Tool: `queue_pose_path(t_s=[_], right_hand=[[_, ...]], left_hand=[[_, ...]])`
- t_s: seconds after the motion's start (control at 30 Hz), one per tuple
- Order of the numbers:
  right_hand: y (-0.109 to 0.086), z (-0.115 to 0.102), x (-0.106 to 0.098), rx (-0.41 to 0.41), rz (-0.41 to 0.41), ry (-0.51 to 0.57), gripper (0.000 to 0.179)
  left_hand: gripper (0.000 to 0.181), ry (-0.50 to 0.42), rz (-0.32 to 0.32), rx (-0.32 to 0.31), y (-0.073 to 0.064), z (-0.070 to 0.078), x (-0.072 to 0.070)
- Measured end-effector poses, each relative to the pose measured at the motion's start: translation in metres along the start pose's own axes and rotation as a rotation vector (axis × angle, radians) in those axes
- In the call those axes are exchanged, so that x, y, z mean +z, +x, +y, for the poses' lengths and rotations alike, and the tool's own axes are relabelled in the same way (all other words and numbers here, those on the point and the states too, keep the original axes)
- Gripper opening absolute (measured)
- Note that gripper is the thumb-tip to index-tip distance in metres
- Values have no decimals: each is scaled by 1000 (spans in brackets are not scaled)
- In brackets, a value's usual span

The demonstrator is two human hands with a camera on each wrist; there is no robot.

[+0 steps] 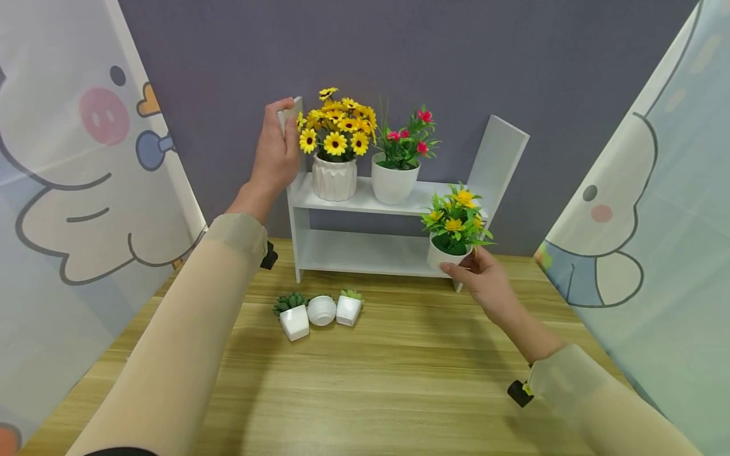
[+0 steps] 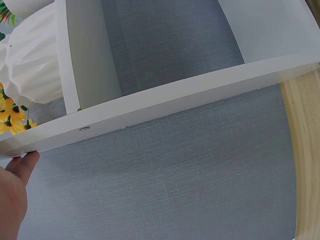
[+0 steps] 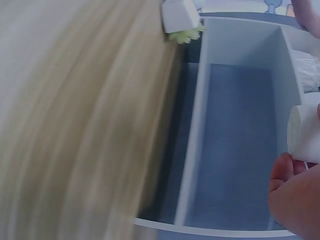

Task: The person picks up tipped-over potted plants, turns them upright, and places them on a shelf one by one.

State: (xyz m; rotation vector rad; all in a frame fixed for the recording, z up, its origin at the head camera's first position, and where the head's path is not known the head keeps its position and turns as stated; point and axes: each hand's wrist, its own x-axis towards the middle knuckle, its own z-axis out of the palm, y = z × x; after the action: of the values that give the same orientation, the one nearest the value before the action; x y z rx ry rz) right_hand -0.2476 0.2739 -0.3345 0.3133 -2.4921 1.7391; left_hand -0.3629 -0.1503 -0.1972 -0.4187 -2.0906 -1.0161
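My left hand [image 1: 276, 147] grips the upper left side panel of a white two-tier shelf [image 1: 365, 250], thumb on the front edge. In the left wrist view, fingertips [image 2: 31, 159] lie against that panel. My right hand [image 1: 485, 278] holds a small white pot of yellow flowers [image 1: 454, 221] by its side, in front of the shelf's right end. On the upper board, a ribbed white pot of yellow daisies [image 1: 334, 179] stands at the left. Beside it is a smooth white pot with pink-red flowers [image 1: 395, 180].
In front of the shelf, three little white pots lie tipped on the wooden table [image 1: 365, 392]: a dark green succulent [image 1: 294, 322], a round pot [image 1: 322, 310] and a light green succulent [image 1: 348, 309]. A grey wall [image 1: 456, 57] stands behind; cartoon-printed curtains [image 1: 68, 209] hang on both sides.
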Motion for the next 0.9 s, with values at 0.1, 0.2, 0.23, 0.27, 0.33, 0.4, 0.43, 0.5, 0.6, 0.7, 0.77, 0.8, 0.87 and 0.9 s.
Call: queue_pose_path(t_s=[0.1, 0.2, 0.23, 0.27, 0.33, 0.4, 0.43, 0.5, 0.6, 0.7, 0.77, 0.8, 0.87, 0.9], right_hand=[[2, -9, -5, -26, 22, -5, 49], [5, -18, -10, -24, 63, -28, 54], [7, -21, -11, -24, 77, -34, 54], [8, -23, -13, -22, 88, -38, 53], [12, -28, -16, -24, 109, -43, 50], [15, -32, -18, -29, 128, -51, 45], [17, -34, -19, -31, 136, -59, 41], [21, -38, -20, -32, 155, -78, 37], [28, -43, -21, -23, 193, -107, 40], [34, -47, -21, -10, 223, -125, 43], [38, -49, -21, -8, 237, -129, 44], [40, -50, -21, -9, 244, -129, 44], [44, -52, -20, -13, 257, -120, 44], [46, -52, -20, -15, 263, -113, 43]], left_hand=[[49, 2, -3, -4, 0, 1, 0], [49, 4, -7, -13, 0, 1, 0], [48, 4, -8, -17, 0, 1, 0], [48, 6, -9, -18, 0, 2, 0], [49, 5, -10, -20, 0, 2, 0], [49, 8, -9, -22, 0, 2, 0], [49, 9, -9, -24, 0, 2, 0], [49, 10, -8, -25, 0, 1, 0], [49, 8, -3, -21, 0, 1, 0], [49, 9, -4, -20, 0, 1, 0], [49, 10, -5, -23, 0, 1, 0], [49, 10, -7, -25, 0, 1, 0], [49, 11, -8, -30, 0, 1, 0], [49, 11, -7, -29, 0, 1, 0]])
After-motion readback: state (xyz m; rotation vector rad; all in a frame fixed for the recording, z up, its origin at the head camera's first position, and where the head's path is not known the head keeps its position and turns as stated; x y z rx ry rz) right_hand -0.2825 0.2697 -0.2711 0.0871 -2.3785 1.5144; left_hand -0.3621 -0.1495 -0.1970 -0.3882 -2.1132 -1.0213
